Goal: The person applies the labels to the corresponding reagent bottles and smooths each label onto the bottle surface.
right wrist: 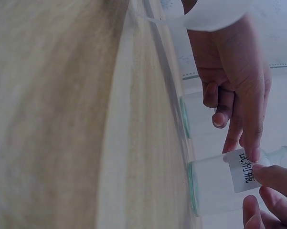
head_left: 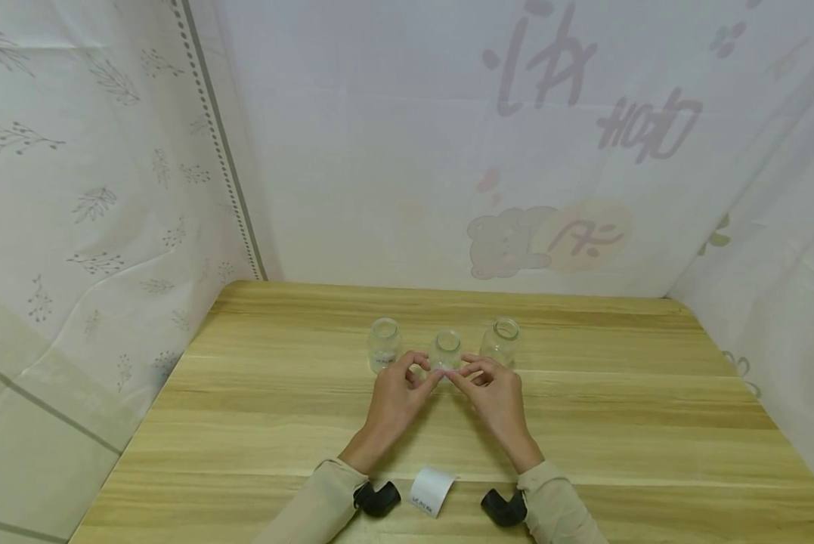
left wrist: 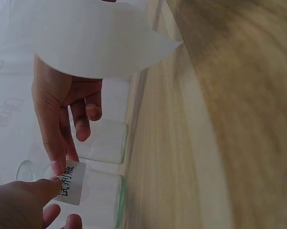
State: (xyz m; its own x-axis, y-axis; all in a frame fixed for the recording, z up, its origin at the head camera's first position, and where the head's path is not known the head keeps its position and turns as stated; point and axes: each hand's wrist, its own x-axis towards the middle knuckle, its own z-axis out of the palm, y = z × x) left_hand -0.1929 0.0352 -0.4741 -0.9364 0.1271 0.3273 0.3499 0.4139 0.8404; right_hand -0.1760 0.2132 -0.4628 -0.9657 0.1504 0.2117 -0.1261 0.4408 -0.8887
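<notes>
A clear glass jar (head_left: 447, 341) stands upright between both hands. On its side lies a small white label (left wrist: 76, 188) with dark handwritten characters. My left hand (head_left: 398, 393) is at the jar's left side, its thumb pressing the label and its fingers bent beside the glass. From the other side my right hand (head_left: 496, 393) mirrors this, with its thumb tip on the label close to the left thumb. In the right wrist view, both thumbs meet at the label's edge nearer the jar's mouth (right wrist: 286, 155).
To the left stands another glass jar (head_left: 385, 340) with a written label low on it. A third jar (head_left: 500, 338) stands behind the right hand. Between the wrists, a curled white paper piece (head_left: 431, 489) with writing lies on the wooden table (head_left: 277, 423). Printed cloth (head_left: 366, 189) hangs behind.
</notes>
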